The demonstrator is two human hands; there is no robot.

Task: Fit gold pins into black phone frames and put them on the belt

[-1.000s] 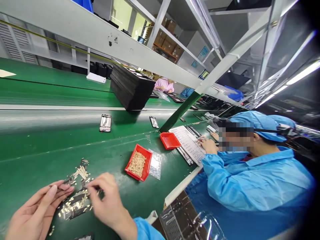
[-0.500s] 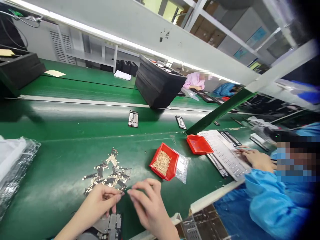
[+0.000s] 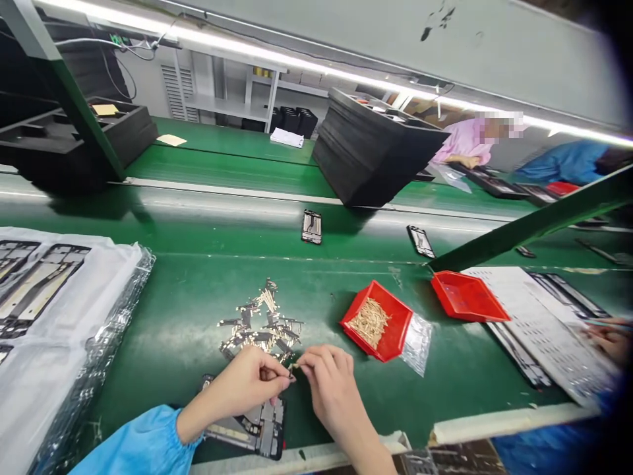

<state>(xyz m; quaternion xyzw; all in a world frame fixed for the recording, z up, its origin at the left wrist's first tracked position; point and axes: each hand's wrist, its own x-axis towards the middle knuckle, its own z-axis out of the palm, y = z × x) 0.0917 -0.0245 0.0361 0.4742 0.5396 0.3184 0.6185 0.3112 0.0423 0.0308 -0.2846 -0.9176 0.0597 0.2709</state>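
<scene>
My left hand (image 3: 242, 386) is closed in a pinch on a small dark part (image 3: 291, 373), like the pieces in the pile just beyond. My right hand (image 3: 331, 389) meets it from the right, thumb and fingertips pinched on a tiny tan piece (image 3: 295, 365) at that part's end. Whether the two pieces are joined cannot be made out. Below my left hand lies an opened phone (image 3: 271, 422), partly covered by the wrist. The pile of small dark-and-gold parts (image 3: 267, 323) spreads loosely on the green bench (image 3: 188, 310).
A red bin (image 3: 398, 326) of tan slivers rests on a clear plastic bag (image 3: 418, 340). Right of it are another red bin (image 3: 465, 297) and a white sheet (image 3: 534, 330) near a co-worker's hand (image 3: 613, 340). Wrapped phone frames (image 3: 44, 284) lie left; black trays (image 3: 370, 155) stand behind.
The view has swung left, bringing the wrapped frames in. My right hand's fingers, apart from the left before, have come together at the part held in my left hand.
</scene>
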